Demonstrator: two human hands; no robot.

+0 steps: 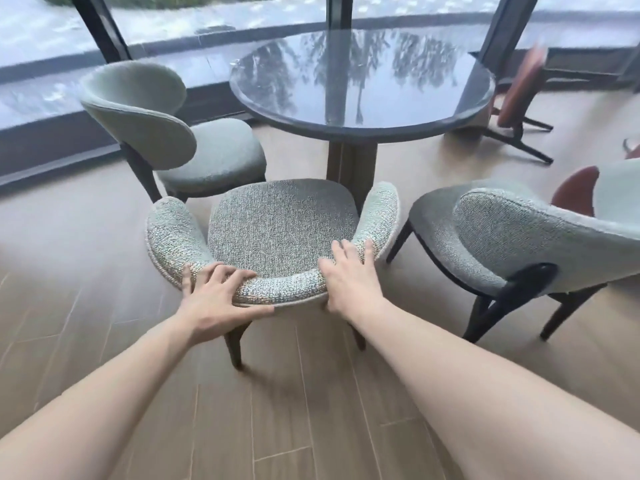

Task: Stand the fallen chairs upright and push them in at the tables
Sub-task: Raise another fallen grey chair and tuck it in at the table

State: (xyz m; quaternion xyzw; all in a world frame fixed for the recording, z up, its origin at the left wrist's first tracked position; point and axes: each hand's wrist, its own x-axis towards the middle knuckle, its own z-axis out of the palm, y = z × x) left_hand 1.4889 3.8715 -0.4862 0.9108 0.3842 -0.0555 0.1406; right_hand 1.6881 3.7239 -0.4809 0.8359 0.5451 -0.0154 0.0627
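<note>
Grey speckled chair (282, 223) stands upright, seat just beyond the fingertips (369, 245), facing the round table (360, 131); left hand (214, 299) grips its curved backrest (284, 289), right hand (349, 275) lies seemingly flat on it

Three chairs (282, 225) stand around the table (362, 76).

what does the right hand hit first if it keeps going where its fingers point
Probably the curved right end of the chair backrest that the right hand rests on; beyond it, the table pedestal.
</note>
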